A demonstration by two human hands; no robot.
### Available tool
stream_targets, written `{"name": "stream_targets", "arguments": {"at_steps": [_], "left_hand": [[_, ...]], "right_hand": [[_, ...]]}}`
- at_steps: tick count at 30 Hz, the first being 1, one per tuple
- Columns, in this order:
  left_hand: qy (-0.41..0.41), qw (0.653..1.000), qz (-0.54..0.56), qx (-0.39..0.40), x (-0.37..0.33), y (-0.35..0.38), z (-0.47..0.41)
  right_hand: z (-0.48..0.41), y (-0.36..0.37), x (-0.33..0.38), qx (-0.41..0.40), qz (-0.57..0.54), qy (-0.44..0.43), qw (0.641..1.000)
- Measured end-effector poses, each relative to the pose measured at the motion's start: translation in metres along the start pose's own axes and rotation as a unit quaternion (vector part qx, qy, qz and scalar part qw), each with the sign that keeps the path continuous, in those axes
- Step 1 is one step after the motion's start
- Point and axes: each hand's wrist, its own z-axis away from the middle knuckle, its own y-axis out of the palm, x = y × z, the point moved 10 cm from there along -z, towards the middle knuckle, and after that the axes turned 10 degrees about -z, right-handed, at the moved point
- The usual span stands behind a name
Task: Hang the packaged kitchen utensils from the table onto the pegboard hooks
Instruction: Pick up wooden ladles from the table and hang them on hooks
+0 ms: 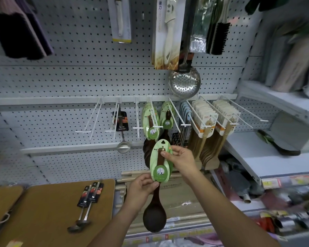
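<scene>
Carded wooden spoon [160, 164]: left hand [143, 185] fingers [154, 184] pinch card bottom, right hand [183, 160] fingers grip its top, hang-hole uppermost, matching hook [157, 126] just above the fingers, likely for threading on.

Bare hooks [93, 114] left of the hanging ladle [123, 147] open to reach, green-carded spoons [147, 122] crowding middle hooks, skimmer [184, 82] hanging just above.

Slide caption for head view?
Left hand and right hand hold green-carded wooden spoon below pegboard hooks; two ladles lie on table.
</scene>
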Motion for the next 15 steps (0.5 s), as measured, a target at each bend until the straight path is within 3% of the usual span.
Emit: {"name": "stream_targets", "arguments": {"at_steps": [15], "left_hand": [[0.026, 0.998, 0.04, -0.028, -0.02, -0.013, -0.002]], "right_hand": [[-0.004, 0.022, 0.019, 0.032, -0.006, -0.015, 0.999]]}}
